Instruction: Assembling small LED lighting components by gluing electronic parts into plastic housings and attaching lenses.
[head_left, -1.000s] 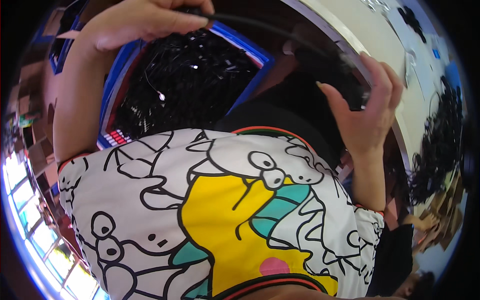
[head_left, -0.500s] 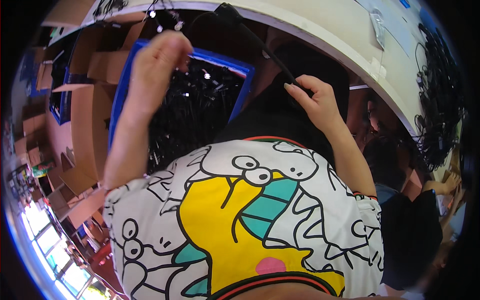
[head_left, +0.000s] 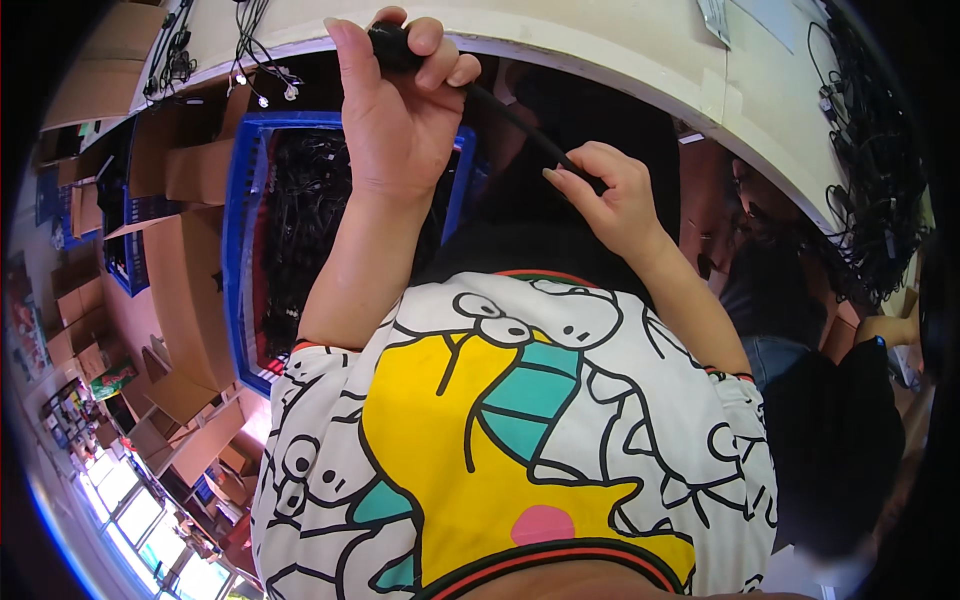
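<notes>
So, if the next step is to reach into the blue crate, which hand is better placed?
Probably the left hand: it overlaps the crate in view, while the right hand is farther off. Both hold the black cord though, so it may need freeing first.

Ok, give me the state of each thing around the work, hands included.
Left hand: fingers curled around a black piece
Right hand: pinching the cord
Cord: straight between the hands
Crate: open, holding black cables
Box: flaps open
Far-right bunch: loose, spilling past the table edge
</notes>
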